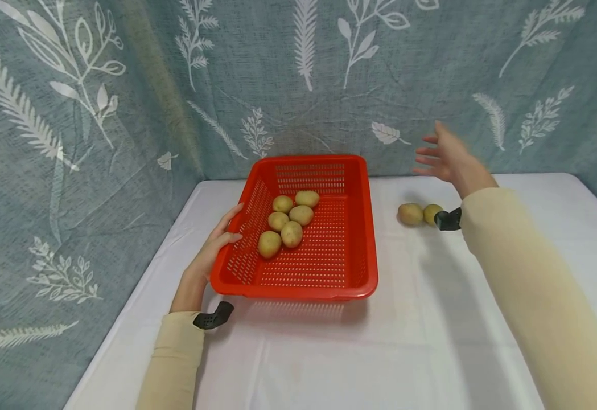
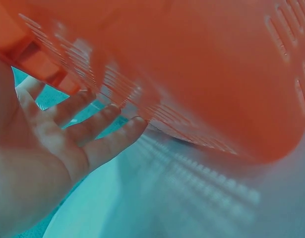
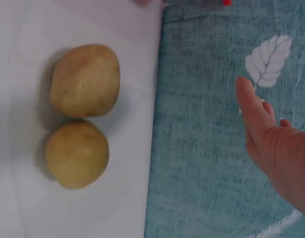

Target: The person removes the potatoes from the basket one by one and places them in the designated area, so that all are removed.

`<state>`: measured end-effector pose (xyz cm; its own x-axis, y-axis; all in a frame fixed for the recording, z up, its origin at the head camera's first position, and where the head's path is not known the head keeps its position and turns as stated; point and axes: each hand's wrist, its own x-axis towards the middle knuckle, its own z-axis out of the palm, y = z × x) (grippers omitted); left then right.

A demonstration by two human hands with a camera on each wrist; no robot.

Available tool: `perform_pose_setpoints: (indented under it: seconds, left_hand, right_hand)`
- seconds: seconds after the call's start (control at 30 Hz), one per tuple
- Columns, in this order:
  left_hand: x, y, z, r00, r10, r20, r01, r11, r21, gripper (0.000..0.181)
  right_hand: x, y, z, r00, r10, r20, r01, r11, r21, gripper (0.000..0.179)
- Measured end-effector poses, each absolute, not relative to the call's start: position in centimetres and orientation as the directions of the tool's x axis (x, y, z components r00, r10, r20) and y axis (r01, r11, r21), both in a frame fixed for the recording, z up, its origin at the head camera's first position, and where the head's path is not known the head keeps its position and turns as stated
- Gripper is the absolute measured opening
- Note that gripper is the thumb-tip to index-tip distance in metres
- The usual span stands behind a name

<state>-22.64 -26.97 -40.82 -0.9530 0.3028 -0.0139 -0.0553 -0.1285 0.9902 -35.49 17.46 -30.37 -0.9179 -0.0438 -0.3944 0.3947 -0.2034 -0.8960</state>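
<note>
In the head view, we see a red basket (image 1: 362, 267) on the white-covered desk (image 1: 303, 364), with six potatoes (image 1: 292, 234) lying inside, gathered toward its left side. Much of the basket's right half shows bare perforated floor. Two more potatoes (image 1: 410, 214) lie outside it on the desk, to the basket's right, one partly hidden by the black wrist camera (image 1: 448, 220). With six in and two out, we judge the handling to be well along but unfinished, since the potatoes are not all in one place.

The left hand (image 1: 208, 253) holds the basket's left rim, its thumb reaching over the edge. The right hand (image 1: 449, 154) hangs blurred in front of the patterned cloth (image 1: 139, 102), beyond the loose pair, its fingers parted and holding nothing.

In the left wrist view, we find the fingers of the left hand stretched out, a little apart, with their tips at the basket's slotted outer wall; the thumb's tip is hidden from us here.

In the right wrist view, the two loose potatoes sit side by side, touching or nearly so. The right hand is well apart from both, its fingers empty.
</note>
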Motion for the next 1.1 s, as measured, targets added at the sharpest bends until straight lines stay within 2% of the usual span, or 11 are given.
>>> perform_pose_setpoints:
  seconds: [0.6, 0.8, 1.1]
  left_hand:
    - [-22.7, -27.1, -41.0, -0.953, 0.302, -0.018, -0.060, -0.131, 0.990, 0.068]
    - [-22.7, -27.1, -40.8, -0.953, 0.301, -0.022, -0.061, -0.122, 0.991, 0.068]
    - [-22.7, -27.3, -40.9, -0.952, 0.306, -0.028, -0.070, -0.129, 0.989, 0.068]
  right_hand:
    - [-35.9, 12.2, -27.9, -0.916, -0.136, -0.377, 0.399, -0.227, -0.888, 0.066]
    - [-36.0, 10.5, -28.1, -0.920, -0.159, -0.359, 0.388, -0.225, -0.894, 0.064]
    - [-36.2, 7.3, -29.3, -0.913, -0.217, -0.347, 0.400, -0.301, -0.866, 0.063]
